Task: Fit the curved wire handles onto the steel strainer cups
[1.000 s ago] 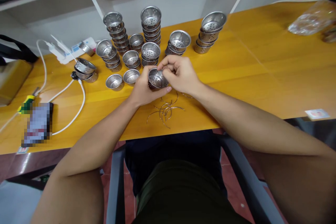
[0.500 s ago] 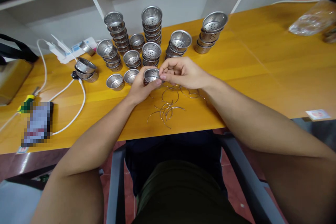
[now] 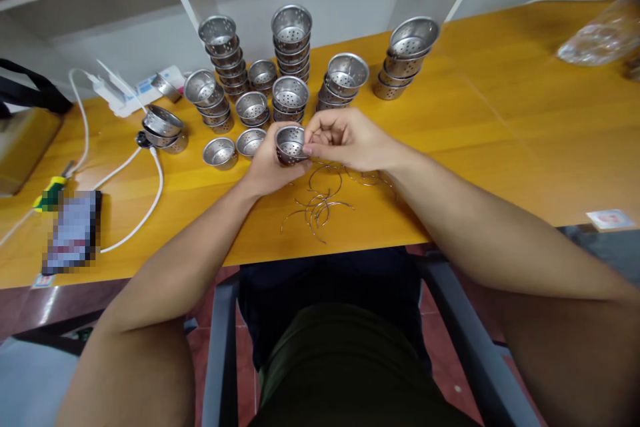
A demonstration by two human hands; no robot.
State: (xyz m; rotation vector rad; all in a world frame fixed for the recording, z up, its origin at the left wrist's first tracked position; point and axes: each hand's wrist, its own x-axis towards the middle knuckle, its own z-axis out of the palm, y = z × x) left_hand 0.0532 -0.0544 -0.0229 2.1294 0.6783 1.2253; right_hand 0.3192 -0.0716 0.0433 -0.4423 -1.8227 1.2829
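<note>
My left hand [image 3: 267,170] grips a small perforated steel strainer cup [image 3: 291,143] just above the yellow table [image 3: 480,127]. My right hand [image 3: 347,139] is closed in a pinch at the cup's right rim; what its fingertips hold is too small to make out. Several curved wire handles [image 3: 320,203] lie loose on the table directly below and toward me from both hands. Behind the hands stand stacks of the same steel cups [image 3: 291,40], with two single cups [image 3: 220,151] to the left.
A white cable [image 3: 145,203] and power strip [image 3: 127,90] lie at the left, beside a tilted pair of cups [image 3: 163,128]. A clear plastic bag [image 3: 597,37] sits far right. A small card [image 3: 610,218] rests at the table's near right edge. Chair arms frame my lap.
Both hands shifted the cup slightly away from me and left, uncovering more of the wire pile. The cup now sits more upright in my left hand, the right still pinching at its rim.
</note>
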